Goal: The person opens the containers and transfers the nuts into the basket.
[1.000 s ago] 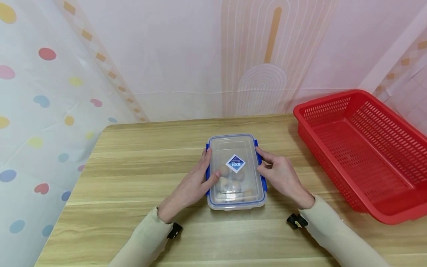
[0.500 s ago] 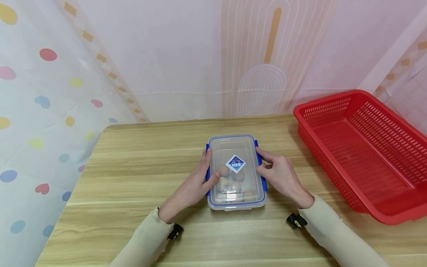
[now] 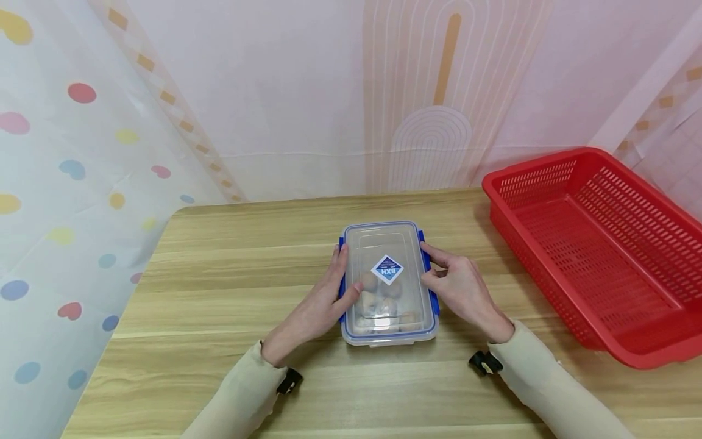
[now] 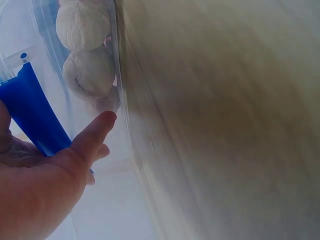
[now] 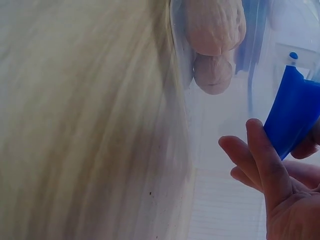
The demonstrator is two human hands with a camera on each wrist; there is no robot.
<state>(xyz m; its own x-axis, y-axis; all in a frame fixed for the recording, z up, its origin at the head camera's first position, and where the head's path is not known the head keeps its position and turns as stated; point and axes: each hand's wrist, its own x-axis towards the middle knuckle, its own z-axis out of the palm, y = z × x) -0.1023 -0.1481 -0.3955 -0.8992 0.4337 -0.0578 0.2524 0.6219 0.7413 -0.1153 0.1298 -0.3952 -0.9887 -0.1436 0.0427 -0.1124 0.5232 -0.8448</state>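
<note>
A clear plastic food container [image 3: 384, 238] with a blue seal lies flat on the table, its lid on. Through its walls show several walnuts [image 5: 215, 72], gathered toward the near end. My left hand [image 3: 309, 305] holds the left side, thumb over the lid and fingers along the edge by a blue latch [image 4: 35, 110]. On the opposite side, thumb and index finger of my right hand [image 3: 463, 283] pinch the right blue latch [image 5: 295, 105]. Both wrist views show these latches tilted out from the wall. A diamond-shaped sticker [image 3: 387, 269] marks the lid.
A red perforated plastic basket [image 3: 581, 329] stands at the right of the wooden table [image 3: 219, 268]. Behind the table's far edge hangs a patterned curtain-like backdrop [image 3: 296, 122]. Black straps [image 3: 485, 363] sit at both wrists.
</note>
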